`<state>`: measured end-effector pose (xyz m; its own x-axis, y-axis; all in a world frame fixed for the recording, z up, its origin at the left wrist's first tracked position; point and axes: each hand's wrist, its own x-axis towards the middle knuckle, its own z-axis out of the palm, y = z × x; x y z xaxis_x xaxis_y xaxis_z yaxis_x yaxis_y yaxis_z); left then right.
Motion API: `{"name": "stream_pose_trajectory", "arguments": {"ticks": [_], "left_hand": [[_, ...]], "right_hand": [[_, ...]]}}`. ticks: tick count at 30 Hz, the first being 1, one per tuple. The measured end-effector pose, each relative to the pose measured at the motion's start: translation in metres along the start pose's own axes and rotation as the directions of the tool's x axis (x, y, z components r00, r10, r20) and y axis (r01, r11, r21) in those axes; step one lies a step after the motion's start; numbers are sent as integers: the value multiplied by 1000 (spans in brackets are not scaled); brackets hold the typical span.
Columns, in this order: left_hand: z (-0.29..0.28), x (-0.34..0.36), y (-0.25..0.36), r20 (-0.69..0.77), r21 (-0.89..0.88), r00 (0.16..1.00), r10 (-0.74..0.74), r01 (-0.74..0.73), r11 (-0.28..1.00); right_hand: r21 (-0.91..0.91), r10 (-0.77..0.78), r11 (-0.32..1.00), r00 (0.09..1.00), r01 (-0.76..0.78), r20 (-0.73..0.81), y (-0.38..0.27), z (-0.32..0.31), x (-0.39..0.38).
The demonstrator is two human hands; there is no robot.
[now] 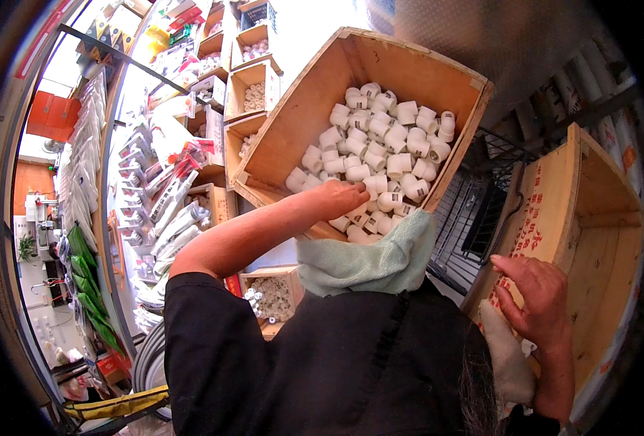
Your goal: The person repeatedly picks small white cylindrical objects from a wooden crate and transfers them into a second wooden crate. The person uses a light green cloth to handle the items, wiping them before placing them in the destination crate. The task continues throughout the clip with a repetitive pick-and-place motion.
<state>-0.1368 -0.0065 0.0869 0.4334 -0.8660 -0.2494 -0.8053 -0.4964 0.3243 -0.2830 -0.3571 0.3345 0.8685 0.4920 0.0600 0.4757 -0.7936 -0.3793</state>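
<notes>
A large wooden box (293,109) stands tilted in front of me, partly filled with white plastic pipe elbows (380,145). Into its near side reaches my left hand (342,198), resting on the elbows. Its fingers are curled down and partly hidden, so what they hold, if anything, does not show. Out to the right is my right hand (531,299), thumb and forefinger apart with nothing visible between them. It is beside a second wooden box (605,261) with red printing on its side. A beige cloth (507,356) lies just below that hand.
A pale green towel (380,254) lies against the first box's near edge. Small wooden bins (249,91) of fittings and hanging plastic bags (140,174) line the left. A black wire rack (463,232) stands between the two boxes. Below left sits a bin of small fittings (274,294).
</notes>
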Motion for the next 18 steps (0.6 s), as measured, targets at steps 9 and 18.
{"name": "stream_pose_trajectory", "arguments": {"ticks": [9, 18], "left_hand": [[4, 1, 6, -45, 298, 998, -35, 47, 953], [5, -1, -1, -10, 9, 994, -113, 113, 994]], "right_hand": [[14, -4, 1000, 999, 5, -40, 0, 3, 1], [9, -7, 1000, 999, 8, -41, 0, 3, -1]]}}
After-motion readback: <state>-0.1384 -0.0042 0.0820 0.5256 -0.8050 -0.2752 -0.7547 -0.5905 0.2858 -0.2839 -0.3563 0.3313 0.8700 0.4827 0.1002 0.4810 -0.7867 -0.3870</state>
